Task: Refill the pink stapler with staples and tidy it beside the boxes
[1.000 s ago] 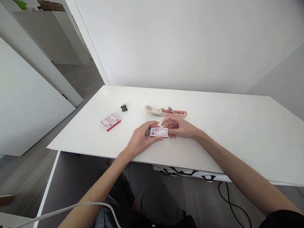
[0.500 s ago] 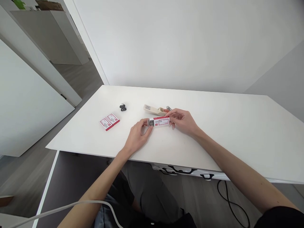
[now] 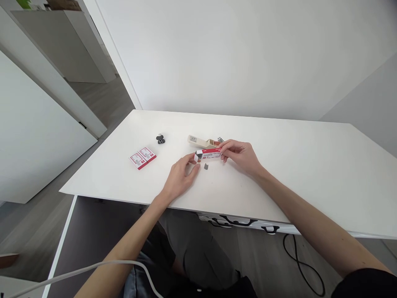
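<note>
A small red-and-white staple box (image 3: 209, 154) is held a little above the tabletop, its left end open with the flap folded out. My right hand (image 3: 238, 155) pinches the box's right end between thumb and fingers. At the open end, my left hand (image 3: 182, 174) has its index finger and thumb around the flap. Just below the box lies a small grey strip of staples (image 3: 206, 166). Behind it a cream stapler (image 3: 200, 142) rests with its top opened; my right fingers partly cover its right side.
Two more red-and-white boxes (image 3: 142, 158) lie side by side at the left of the white table (image 3: 294, 174). A black clip-like object (image 3: 160, 138) sits behind them. A white cable (image 3: 93, 267) crosses near my left forearm. Drawer handles (image 3: 238, 222) show below the front edge.
The grey strip of staples, earlier at the box's open end, now lies on the table. The box has tilted and moved slightly back, its open end showing dark inside.
</note>
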Demonstrator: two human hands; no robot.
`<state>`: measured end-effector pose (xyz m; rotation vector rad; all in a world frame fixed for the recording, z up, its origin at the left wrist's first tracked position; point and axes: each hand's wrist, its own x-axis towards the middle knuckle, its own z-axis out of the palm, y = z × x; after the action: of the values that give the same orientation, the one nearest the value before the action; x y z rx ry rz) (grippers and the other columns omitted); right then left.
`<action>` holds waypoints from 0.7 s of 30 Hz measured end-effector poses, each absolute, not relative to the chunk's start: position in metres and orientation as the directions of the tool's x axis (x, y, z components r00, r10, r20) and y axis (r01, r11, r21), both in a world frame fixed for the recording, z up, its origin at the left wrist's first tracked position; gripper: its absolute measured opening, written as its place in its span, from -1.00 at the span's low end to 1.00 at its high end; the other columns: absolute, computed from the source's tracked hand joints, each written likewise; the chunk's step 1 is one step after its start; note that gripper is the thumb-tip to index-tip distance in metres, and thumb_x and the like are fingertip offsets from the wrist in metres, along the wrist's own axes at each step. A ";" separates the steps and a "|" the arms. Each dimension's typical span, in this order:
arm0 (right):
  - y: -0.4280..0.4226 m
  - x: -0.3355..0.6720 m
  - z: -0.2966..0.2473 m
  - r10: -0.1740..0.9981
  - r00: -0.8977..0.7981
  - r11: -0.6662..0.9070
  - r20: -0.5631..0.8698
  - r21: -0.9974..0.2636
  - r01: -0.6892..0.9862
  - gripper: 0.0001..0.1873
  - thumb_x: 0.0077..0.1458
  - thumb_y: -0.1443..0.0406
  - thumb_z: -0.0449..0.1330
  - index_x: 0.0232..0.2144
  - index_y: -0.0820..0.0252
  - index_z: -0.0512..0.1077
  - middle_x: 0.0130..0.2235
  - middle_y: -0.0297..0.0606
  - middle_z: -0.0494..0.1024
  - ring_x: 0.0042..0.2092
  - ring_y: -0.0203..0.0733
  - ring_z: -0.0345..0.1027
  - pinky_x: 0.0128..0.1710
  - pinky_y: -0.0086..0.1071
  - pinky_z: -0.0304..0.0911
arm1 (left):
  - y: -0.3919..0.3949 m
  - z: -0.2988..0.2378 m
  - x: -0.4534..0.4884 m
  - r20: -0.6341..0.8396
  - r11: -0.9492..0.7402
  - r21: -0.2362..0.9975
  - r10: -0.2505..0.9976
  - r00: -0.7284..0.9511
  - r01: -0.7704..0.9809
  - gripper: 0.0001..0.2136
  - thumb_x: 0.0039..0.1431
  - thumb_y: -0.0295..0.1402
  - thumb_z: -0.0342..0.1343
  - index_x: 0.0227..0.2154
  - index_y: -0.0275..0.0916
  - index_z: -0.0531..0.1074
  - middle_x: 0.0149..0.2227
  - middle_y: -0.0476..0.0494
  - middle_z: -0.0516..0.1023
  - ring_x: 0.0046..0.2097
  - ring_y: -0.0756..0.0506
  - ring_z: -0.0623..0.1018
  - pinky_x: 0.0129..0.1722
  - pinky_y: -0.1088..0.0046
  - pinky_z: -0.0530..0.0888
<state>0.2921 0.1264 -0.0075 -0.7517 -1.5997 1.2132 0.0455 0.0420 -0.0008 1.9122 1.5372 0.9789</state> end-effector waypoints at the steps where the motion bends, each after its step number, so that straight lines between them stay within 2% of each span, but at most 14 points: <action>1: 0.127 0.292 -0.007 0.884 -0.357 0.295 0.301 -0.953 -0.072 -0.69 0.16 0.02 0.46 -0.41 0.11 0.63 -0.12 -0.18 0.66 -0.37 -0.23 0.49 -0.39 -0.20 0.53 | 0.041 0.001 0.046 0.232 -0.252 0.754 0.966 0.113 0.606 -0.68 0.41 -0.14 0.10 0.08 -0.19 0.46 0.06 -0.20 0.66 0.08 -0.21 0.61 0.17 0.19 0.49; 5: 0.125 0.292 -0.002 0.899 -0.391 0.189 0.199 -0.980 -0.065 -0.69 0.11 0.03 0.49 -0.34 0.12 0.62 -0.27 -0.24 0.66 -0.44 -0.25 0.47 -0.43 -0.24 0.48 | 0.039 0.008 0.047 0.216 -0.254 0.774 0.967 0.134 0.580 -0.65 0.48 -0.03 -0.02 -0.02 -0.17 0.49 -0.06 -0.14 0.68 -0.04 -0.17 0.63 0.04 0.28 0.51; 8: 0.123 0.291 0.001 0.888 -0.441 0.118 0.130 -0.991 -0.056 -0.67 0.07 0.04 0.51 -0.26 0.11 0.61 -0.39 -0.32 0.63 -0.48 -0.24 0.46 -0.43 -0.24 0.48 | 0.038 0.010 0.047 0.181 -0.221 0.796 0.975 0.127 0.564 -0.64 0.52 -0.03 -0.10 -0.11 -0.15 0.49 -0.19 -0.08 0.69 -0.12 -0.15 0.64 -0.03 0.32 0.50; 12: 0.123 0.291 0.000 0.871 -0.480 0.098 0.107 -0.994 -0.046 -0.66 0.08 0.04 0.50 -0.26 0.12 0.60 -0.38 -0.31 0.64 -0.48 -0.24 0.46 -0.41 -0.23 0.51 | 0.039 0.009 0.048 0.163 -0.201 0.822 0.979 0.118 0.532 -0.66 0.50 -0.02 -0.08 -0.11 -0.13 0.46 -0.25 -0.05 0.69 -0.16 -0.15 0.66 -0.03 0.32 0.52; 16: 0.126 0.294 -0.003 0.831 -0.547 0.097 0.104 -0.994 -0.042 -0.68 0.14 0.05 0.47 -0.20 0.12 0.61 -0.39 -0.32 0.63 -0.46 -0.25 0.48 -0.37 -0.24 0.54 | 0.039 0.010 0.048 0.168 -0.203 0.845 0.979 0.115 0.495 -0.63 0.49 -0.02 -0.05 0.00 -0.16 0.48 -0.25 -0.06 0.70 -0.21 -0.13 0.67 -0.04 0.33 0.54; 21: 0.130 0.302 -0.003 0.740 -0.668 0.010 0.076 -0.995 -0.101 -0.65 0.14 0.06 0.49 -0.17 0.13 0.59 -0.20 -0.26 0.66 -0.49 -0.36 0.46 -0.42 -0.34 0.54 | 0.035 0.018 0.045 0.115 -0.194 0.902 0.969 0.219 0.385 -0.55 0.44 0.03 0.04 0.09 -0.20 0.55 -0.27 -0.10 0.74 -0.29 -0.10 0.65 -0.04 0.31 0.58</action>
<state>0.3015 0.1300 -0.0032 -0.6611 -1.6677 1.7265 0.0446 0.0355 0.0176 1.7183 1.2724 0.9511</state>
